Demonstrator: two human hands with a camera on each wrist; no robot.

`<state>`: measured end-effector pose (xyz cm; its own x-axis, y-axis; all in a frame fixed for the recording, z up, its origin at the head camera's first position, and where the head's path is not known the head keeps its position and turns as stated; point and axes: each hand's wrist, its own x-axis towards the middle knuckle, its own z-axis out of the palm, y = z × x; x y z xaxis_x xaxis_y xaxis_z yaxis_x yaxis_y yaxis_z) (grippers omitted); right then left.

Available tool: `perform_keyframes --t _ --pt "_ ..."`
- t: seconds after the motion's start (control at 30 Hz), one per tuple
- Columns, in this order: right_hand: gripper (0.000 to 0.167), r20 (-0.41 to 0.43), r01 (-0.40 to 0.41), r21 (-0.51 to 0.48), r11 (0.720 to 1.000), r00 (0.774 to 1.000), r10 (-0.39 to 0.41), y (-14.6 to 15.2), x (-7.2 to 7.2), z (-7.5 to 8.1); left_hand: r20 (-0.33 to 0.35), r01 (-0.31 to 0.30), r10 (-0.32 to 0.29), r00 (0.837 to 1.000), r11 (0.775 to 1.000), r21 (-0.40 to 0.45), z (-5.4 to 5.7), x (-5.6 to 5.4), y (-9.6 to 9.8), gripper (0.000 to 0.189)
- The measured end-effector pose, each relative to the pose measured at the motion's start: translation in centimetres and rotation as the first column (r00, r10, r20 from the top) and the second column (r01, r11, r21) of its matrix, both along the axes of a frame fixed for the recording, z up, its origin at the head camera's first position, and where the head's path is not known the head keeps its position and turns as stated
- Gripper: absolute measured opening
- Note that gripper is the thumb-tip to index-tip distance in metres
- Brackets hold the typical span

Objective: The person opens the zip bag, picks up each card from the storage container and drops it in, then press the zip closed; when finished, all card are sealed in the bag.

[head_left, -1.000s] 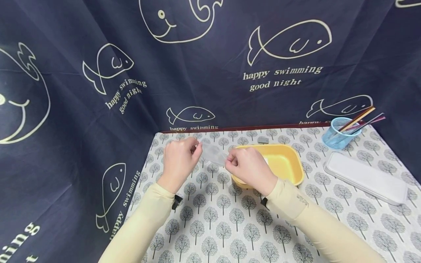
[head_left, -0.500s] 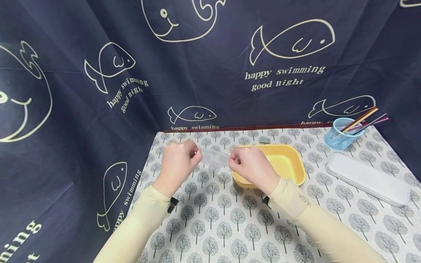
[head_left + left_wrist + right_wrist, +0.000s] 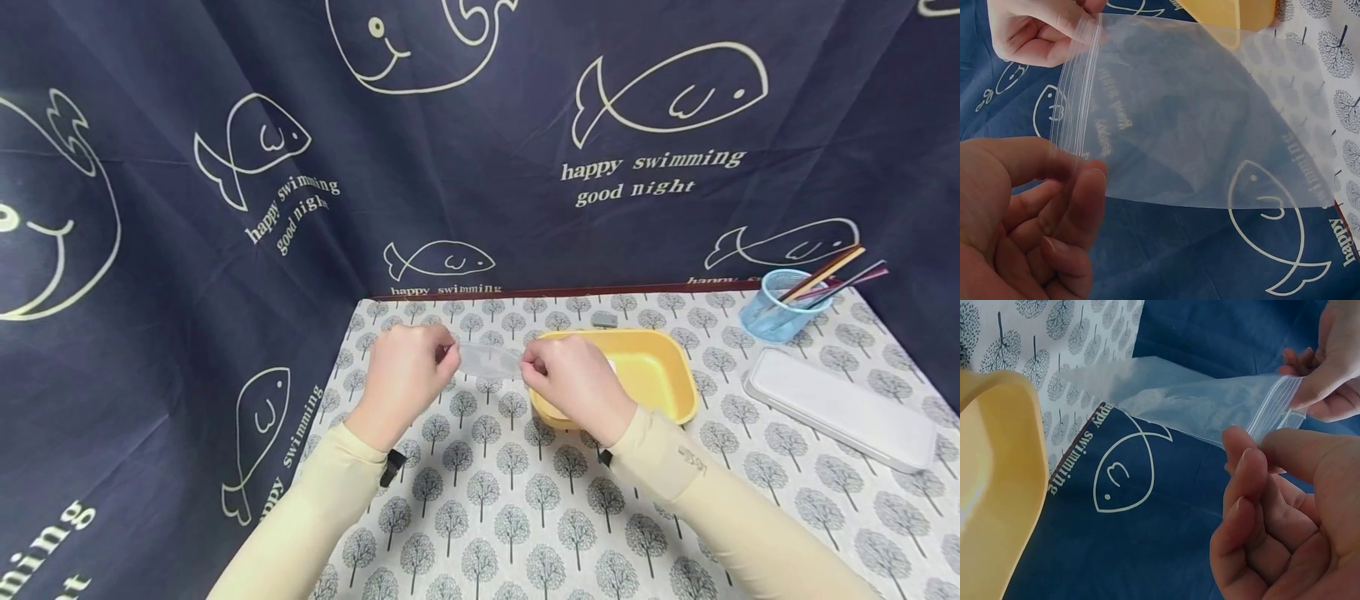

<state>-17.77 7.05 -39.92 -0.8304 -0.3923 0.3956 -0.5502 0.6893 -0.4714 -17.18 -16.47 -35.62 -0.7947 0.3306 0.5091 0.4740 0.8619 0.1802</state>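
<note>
A clear zip-lock bag (image 3: 1210, 119) is stretched flat between my two hands, its ribbed zip strip running from one to the other. My left hand (image 3: 408, 367) pinches one end of the strip between thumb and forefinger, the other fingers curled in. At the opposite end, my right hand (image 3: 573, 375) pinches the strip the same way. The bag's body spreads away from me beyond the strip, and in the right wrist view the bag (image 3: 1172, 400) looks thin and slightly creased. Beneath my right hand stands a yellow tub (image 3: 660, 375), partly covered by that hand.
At the back right a blue cup (image 3: 776, 312) holds several thin sticks. A white pencil case (image 3: 836, 408) lies in front of it. Behind the tub is a small grey block (image 3: 603, 320). A dark blue curtain (image 3: 480, 183) hangs along the back and left edges of the tree-patterned table.
Over the last second both hands have shifted slightly, the left one down a little, and the bag's strip has become more level. Both pinches have held; little differs over the last half second.
</note>
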Motion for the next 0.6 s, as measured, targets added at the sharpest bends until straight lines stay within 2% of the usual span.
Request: perform_keyframes --t 0.13,0.3,0.47,0.6 --pt "0.01 0.005 -0.002 -0.007 1.0 1.0 0.002 0.14 0.01 0.0 0.022 0.005 -0.004 1.0 1.0 -0.03 0.09 -0.1 -0.16 0.009" --pt "0.01 0.03 -0.007 -0.026 1.0 1.0 0.008 0.26 0.11 -0.06 0.078 0.021 -0.019 0.997 0.999 -0.024 0.15 -0.28 -0.62 0.008" --pt "0.009 0.067 -0.007 -0.04 0.999 0.998 0.009 0.39 0.08 -0.44 0.136 0.043 -0.039 0.99 0.999 -0.026 0.2 -0.41 -0.85 0.01" --pt "0.011 0.071 -0.013 -0.032 0.999 0.997 0.015 0.4 0.07 -0.74 0.185 0.036 -0.03 0.982 0.999 -0.03 0.26 -0.27 -0.77 0.012"
